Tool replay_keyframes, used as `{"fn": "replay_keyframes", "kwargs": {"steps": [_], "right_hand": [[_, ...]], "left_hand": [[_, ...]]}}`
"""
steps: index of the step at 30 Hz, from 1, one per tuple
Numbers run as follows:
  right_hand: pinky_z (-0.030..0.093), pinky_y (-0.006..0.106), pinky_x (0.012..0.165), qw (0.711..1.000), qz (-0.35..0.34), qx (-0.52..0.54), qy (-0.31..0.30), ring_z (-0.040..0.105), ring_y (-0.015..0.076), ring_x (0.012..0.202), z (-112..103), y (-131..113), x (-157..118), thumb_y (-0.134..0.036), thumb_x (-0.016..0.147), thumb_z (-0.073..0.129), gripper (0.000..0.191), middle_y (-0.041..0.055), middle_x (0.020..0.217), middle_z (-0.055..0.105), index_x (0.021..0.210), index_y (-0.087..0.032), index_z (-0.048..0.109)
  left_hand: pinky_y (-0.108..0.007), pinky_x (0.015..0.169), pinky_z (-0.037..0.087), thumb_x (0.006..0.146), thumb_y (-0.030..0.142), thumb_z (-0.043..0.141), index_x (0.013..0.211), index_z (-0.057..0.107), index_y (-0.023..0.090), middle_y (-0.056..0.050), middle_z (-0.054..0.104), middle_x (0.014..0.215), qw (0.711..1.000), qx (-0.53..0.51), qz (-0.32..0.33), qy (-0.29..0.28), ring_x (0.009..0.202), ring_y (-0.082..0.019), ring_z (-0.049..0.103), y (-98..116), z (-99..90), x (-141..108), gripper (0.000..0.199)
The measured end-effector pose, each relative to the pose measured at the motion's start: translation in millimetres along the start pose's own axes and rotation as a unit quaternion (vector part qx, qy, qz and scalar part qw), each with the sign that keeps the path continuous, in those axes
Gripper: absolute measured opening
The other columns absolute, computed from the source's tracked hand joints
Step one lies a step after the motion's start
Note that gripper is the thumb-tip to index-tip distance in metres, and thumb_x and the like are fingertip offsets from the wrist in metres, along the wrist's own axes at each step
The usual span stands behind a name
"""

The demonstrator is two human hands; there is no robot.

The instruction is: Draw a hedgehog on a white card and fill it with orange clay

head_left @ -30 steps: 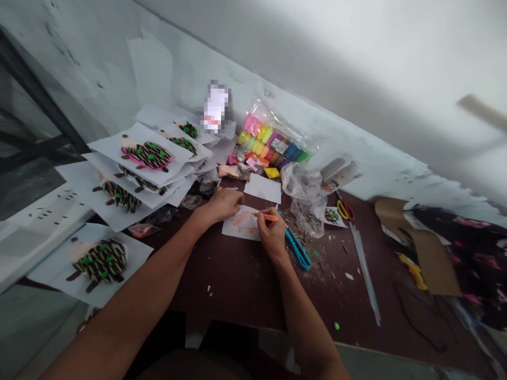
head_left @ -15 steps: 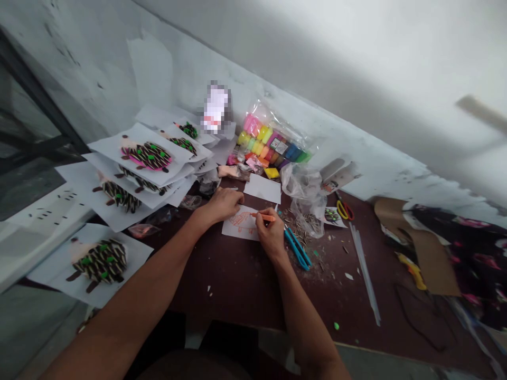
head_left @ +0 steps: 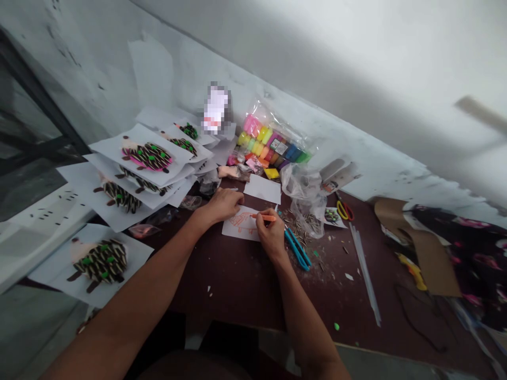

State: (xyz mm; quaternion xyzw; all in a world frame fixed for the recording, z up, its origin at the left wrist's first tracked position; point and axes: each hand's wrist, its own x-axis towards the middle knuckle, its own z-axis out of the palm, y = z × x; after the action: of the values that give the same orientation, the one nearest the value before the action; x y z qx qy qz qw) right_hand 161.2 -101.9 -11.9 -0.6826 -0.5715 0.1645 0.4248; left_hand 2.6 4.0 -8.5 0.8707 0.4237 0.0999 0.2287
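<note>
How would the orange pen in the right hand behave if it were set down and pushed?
The orange pen is probably light for its size. Its slim, round-looking barrel would likely roll on the smooth-looking dark table, perhaps until stopped by the scattered seeds.

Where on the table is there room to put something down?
The biggest bare patch of table is below the drawing, between the left arm and right arm. Another lies between the long strip and the cardboard. It's crowded by the right hand with its marker, among seed shells, and back at the clay bag.
</note>
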Motion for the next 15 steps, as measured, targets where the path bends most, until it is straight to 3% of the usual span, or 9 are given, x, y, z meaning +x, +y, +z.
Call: {"fn": "replay_keyframes", "kwargs": {"steps": [10,15], "right_hand": [[0.040,0.024,0.057,0.998,0.015,0.054,0.017,0.056,0.0138,0.058,-0.3,0.7,2.1,-0.035,0.081,0.054,0.018,-0.0004,0.066,0.064,0.071,-0.020,0.057],[0.048,0.027,0.068,0.997,-0.001,0.070,0.039,0.065,0.0172,0.077,-2.8,7.4,5.2,-0.037,0.087,0.053,0.020,0.0049,0.086,0.072,0.087,-0.019,0.063]], "left_hand": [[-0.035,0.084,0.043,0.081,0.014,0.053,0.098,0.070,0.019,-0.007,0.073,0.097,1.000,0.002,-0.005,-0.006,0.095,-0.023,0.065,0.7,-0.4,-0.3,0.025],[-0.034,0.082,0.043,0.080,0.015,0.053,0.096,0.070,0.019,-0.007,0.073,0.097,1.000,0.006,-0.004,-0.006,0.093,-0.023,0.065,0.1,0.5,1.0,0.024]]}}
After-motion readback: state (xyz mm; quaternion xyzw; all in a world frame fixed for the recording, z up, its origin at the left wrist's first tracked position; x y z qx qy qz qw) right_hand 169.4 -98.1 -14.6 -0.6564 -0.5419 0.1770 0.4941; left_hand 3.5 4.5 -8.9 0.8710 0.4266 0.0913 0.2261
